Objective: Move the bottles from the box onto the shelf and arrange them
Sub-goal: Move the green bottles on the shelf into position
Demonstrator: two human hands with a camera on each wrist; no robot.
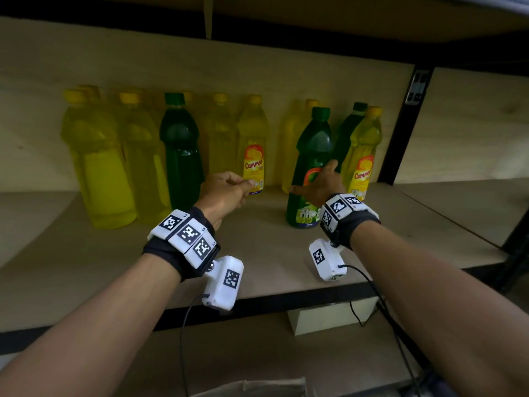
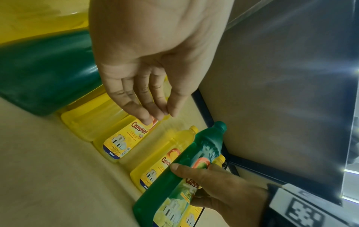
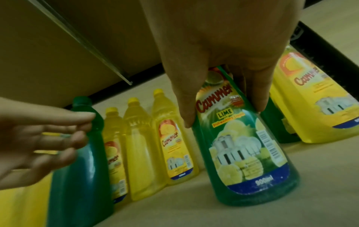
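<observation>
A green lime bottle [image 1: 312, 150] stands upright on the wooden shelf [image 1: 257, 253], in front of the back row. My right hand [image 1: 317, 181] grips it round the label, thumb on one side and fingers on the other [image 3: 223, 115]. My left hand [image 1: 243, 187] hovers to its left with relaxed fingers and holds nothing. Its fingertips [image 2: 147, 121] are close to a labelled yellow bottle [image 1: 253, 156]. Several yellow bottles and another green bottle [image 1: 180, 156] line the back. A third green bottle [image 1: 350, 130] and a yellow one [image 1: 363, 156] stand behind the held bottle.
A black upright post [image 1: 400, 133] bounds the shelf bay on the right. The upper shelf hangs low over the bottle caps. A white block [image 1: 329, 316] sits below the shelf edge. Bare board lies in front of the bottles.
</observation>
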